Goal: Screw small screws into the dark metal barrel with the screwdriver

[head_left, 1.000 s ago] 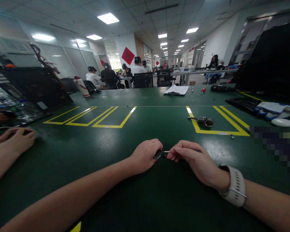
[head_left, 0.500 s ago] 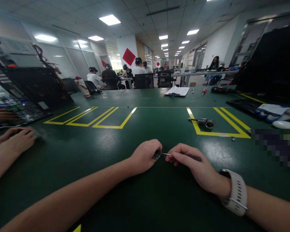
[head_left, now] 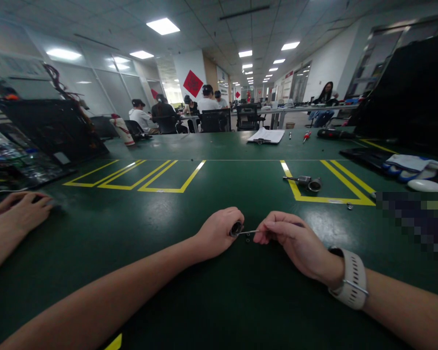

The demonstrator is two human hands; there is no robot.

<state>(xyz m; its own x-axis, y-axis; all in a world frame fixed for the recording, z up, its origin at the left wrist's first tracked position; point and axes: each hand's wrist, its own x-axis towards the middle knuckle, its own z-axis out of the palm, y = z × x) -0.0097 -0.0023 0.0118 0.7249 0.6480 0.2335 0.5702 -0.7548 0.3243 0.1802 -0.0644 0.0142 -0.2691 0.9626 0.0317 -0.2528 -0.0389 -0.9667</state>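
Note:
My left hand [head_left: 219, 232] is wrapped round a round metal part [head_left: 236, 228] whose open end faces right. In my right hand [head_left: 288, 238], fingers pinched together, is a thin metal rod [head_left: 250, 232]; its tip reaches the edge of the part's opening. Two tiny rings [head_left: 247, 238] lie on the green table [head_left: 160, 272] just below the rod. Further back on the right, a metal assembly [head_left: 308, 183] with a shaft rests across a yellow tape line. A small metal piece [head_left: 350, 206] lies near the tape's corner.
Another person's hand [head_left: 22, 214] rests on a dark mouse at the left. A clipboard with papers [head_left: 266, 135], a red screwdriver [head_left: 306, 136] and a black tool [head_left: 334, 133] lie at the back. Gloves [head_left: 410, 165] and a white mouse [head_left: 426, 186] are at the right.
My right hand has shifted slightly, and more of the rod shows between my hands. The tiny rings under it are now easier to see. My left hand keeps its hold.

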